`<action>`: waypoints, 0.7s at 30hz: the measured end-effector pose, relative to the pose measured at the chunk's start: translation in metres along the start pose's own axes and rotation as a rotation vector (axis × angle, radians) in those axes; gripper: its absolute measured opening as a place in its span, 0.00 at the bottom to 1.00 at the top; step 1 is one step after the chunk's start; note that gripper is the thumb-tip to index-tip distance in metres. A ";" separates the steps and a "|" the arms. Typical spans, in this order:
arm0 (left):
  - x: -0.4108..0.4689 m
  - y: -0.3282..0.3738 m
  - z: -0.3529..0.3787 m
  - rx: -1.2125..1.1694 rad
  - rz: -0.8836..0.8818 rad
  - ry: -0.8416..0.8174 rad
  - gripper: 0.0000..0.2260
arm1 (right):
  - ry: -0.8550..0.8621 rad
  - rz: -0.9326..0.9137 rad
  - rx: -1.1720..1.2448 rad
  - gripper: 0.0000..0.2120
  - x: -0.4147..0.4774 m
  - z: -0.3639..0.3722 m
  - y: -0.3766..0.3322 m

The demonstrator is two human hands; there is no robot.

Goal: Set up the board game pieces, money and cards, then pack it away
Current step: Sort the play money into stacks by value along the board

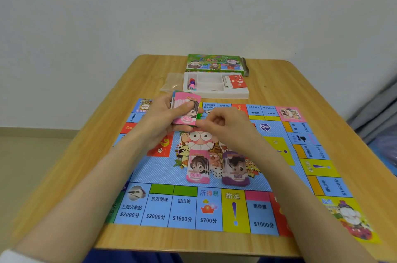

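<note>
A stack of notes (185, 110) is held above the far left part of the board (150, 168). It is clamped in the grip of the left hand (163, 112), thumb across the top note, so that its face can be read. The grip of the right hand (223, 125) is closed in a pinch at the stack's near right corner, apparently so that one note can be drawn off; which note is pinched cannot be told.

The money is evidently being sorted by value: a pink pile (197, 167) marked 5000 and a purple pile (236, 170) marked 500 are laid side by side at the board's centre, with a die (217, 172) between them.

The held stack is topped by a pink 5000 note with a cartoon face, and green edges are seen beneath it. Red cards (236, 81) and small pieces (191, 84) are kept in the white tray (214, 94) at the far end of the bench (279, 86).
</note>
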State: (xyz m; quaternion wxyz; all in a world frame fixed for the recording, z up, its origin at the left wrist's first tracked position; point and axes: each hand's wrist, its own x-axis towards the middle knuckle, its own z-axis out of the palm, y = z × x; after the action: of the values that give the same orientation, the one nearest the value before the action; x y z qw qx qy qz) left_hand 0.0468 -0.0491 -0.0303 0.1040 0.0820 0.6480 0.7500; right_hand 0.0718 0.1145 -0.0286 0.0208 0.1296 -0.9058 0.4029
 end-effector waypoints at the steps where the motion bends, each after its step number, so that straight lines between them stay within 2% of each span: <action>1: 0.000 0.000 0.001 -0.002 -0.008 -0.016 0.06 | 0.079 0.016 0.052 0.12 0.000 -0.001 0.000; 4: -0.002 -0.001 0.005 0.016 -0.031 -0.089 0.10 | 0.223 0.014 0.211 0.09 -0.001 -0.001 -0.002; 8: -0.003 -0.003 0.010 0.072 -0.036 -0.142 0.13 | 0.303 -0.013 0.289 0.06 -0.001 -0.001 -0.005; 15: -0.006 -0.002 0.011 0.093 -0.049 -0.214 0.13 | 0.270 -0.035 0.255 0.11 -0.001 -0.002 -0.005; 21: -0.006 0.000 0.011 0.020 -0.072 -0.215 0.12 | 0.294 -0.073 0.218 0.09 -0.001 -0.005 -0.002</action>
State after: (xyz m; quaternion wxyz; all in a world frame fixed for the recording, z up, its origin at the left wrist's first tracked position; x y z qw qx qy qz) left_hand 0.0553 -0.0405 -0.0292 0.1988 0.1399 0.6431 0.7261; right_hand 0.0728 0.1170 -0.0241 0.1532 0.1038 -0.8387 0.5121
